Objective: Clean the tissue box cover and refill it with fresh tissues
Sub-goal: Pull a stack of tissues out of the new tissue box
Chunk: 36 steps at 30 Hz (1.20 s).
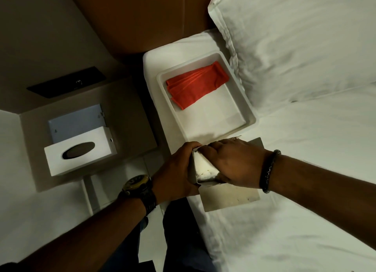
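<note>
Both hands on the tissue pack (205, 168) at the bed's (284, 190) near-left edge: left hand (175, 170) grips its end, right hand (234, 164) curls over the top, on a grey card sleeve (227, 198). Looks like the refill step: unpacking. Next: carry it to the white tissue box cover (81, 151) on the nightstand (130, 117). Right fingertips hidden; pack wrapping unclear. Red cloth (195, 84) in tray (249, 117) near the bed's far-left corner.

The right hand (234, 164) hides most of the white tissue pack (205, 168), and its fingers disappear inside the grey sleeve (230, 198). The pillow (305, 38) and bed (305, 190) run off the right edge. The marking on the dark wall panel (67, 82) is too small to read.
</note>
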Each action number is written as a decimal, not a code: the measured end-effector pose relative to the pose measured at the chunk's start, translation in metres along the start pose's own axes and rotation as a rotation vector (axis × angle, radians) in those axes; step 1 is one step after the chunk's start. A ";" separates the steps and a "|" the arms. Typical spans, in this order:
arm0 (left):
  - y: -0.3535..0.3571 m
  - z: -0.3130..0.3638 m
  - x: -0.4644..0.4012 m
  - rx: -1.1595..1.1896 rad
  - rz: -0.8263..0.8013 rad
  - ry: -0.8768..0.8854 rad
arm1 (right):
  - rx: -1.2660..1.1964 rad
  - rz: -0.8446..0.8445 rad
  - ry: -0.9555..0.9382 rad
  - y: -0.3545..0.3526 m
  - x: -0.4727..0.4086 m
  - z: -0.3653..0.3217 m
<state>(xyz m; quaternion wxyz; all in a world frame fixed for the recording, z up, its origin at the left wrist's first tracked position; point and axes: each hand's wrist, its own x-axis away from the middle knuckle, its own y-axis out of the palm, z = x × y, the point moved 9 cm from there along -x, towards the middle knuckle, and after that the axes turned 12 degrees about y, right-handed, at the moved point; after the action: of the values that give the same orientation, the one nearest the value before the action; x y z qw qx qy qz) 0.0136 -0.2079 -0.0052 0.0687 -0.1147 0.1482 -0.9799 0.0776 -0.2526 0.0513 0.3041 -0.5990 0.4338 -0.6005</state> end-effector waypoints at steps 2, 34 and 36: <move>0.000 0.000 -0.001 0.001 0.001 0.001 | 0.013 0.024 0.008 0.000 -0.003 0.001; 0.006 -0.014 -0.001 0.144 -0.040 -0.059 | -0.296 0.138 0.061 -0.032 -0.003 0.029; 0.003 -0.013 -0.002 0.139 -0.030 -0.077 | -0.343 0.147 0.080 -0.044 -0.003 0.037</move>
<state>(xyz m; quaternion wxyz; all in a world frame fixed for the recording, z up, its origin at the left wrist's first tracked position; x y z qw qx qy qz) 0.0122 -0.2068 -0.0189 0.0676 -0.1494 0.0752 -0.9836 0.1214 -0.2366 0.0856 0.2233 -0.5844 0.5842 -0.5170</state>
